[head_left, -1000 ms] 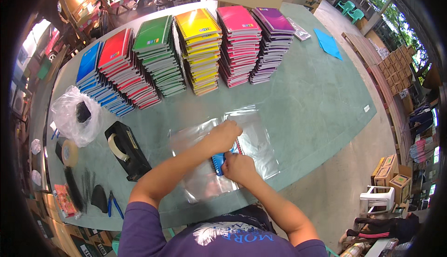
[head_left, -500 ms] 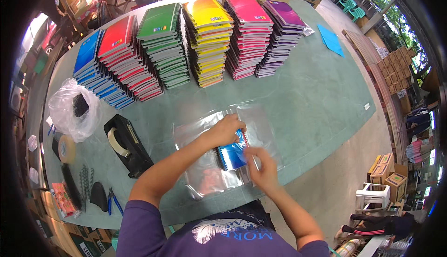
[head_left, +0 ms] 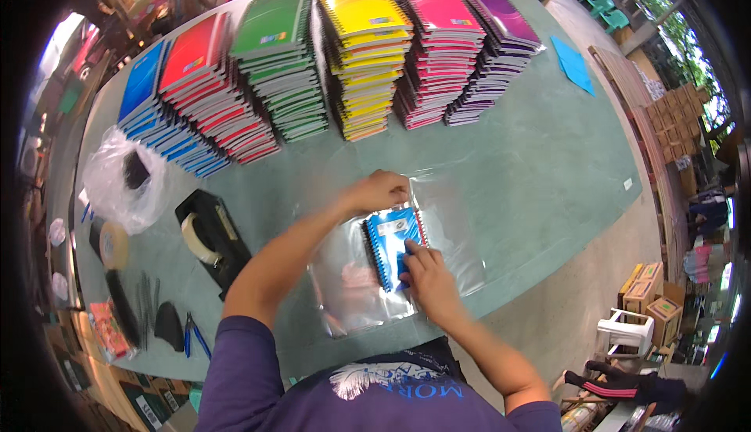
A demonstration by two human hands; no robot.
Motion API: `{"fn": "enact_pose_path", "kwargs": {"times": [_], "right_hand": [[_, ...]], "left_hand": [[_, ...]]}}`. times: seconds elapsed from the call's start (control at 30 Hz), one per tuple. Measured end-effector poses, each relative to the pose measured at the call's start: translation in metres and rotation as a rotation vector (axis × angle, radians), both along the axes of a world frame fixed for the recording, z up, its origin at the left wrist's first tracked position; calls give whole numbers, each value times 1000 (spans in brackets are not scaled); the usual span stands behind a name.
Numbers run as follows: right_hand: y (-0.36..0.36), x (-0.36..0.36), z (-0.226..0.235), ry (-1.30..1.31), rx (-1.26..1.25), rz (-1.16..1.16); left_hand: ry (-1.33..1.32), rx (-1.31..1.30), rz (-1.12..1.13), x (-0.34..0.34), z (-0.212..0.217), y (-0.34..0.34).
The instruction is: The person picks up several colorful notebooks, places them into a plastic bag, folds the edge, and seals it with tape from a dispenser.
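A small blue spiral-bound notebook [head_left: 388, 236] lies in front of me, with a red coil showing along its right edge. Glossy clear plastic bags [head_left: 352, 295] are spread beneath and around it, and glare hides whether the notebook is fully inside one. At the notebook's top edge, my left hand [head_left: 379, 191] has its fingers bent together on the clear plastic. My right hand [head_left: 432, 279] rests on the notebook's lower right part, index finger stretched over the cover and the other fingers partly curled.
Tall stacks of spiral notebooks, including a yellow stack [head_left: 364, 10], line the table's far side. A black tape dispenser [head_left: 215, 240], a plastic-wrapped bundle [head_left: 125, 178], a tape roll [head_left: 114, 246] and blue-handled pliers [head_left: 194, 336] lie left. A blue sheet [head_left: 573, 66] lies far right.
My left hand has shifted up to the notebook's top edge, uncovering more of its cover. My right hand has moved down and left onto the cover. The view has tilted slightly.
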State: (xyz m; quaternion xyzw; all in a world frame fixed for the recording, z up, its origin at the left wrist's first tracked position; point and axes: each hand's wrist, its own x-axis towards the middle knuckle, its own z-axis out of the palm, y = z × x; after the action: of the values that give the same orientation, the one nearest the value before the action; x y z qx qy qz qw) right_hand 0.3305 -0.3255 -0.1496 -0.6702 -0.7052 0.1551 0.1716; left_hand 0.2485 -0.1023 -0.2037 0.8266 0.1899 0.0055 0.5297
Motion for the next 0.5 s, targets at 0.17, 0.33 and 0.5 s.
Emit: {"fn": "enact_pose_path", "kwargs": {"times": [0.17,0.33,0.5], "right_hand": [[20,16,12,-59,-11,142],[40,31,11,-41,11,295],[36,25,1,-150,73,316]], "left_hand": [[169,342,147,-101,0,-6],[246,519,435,-94,-3,-30],[258,419,388,-81,13,-22]]}}
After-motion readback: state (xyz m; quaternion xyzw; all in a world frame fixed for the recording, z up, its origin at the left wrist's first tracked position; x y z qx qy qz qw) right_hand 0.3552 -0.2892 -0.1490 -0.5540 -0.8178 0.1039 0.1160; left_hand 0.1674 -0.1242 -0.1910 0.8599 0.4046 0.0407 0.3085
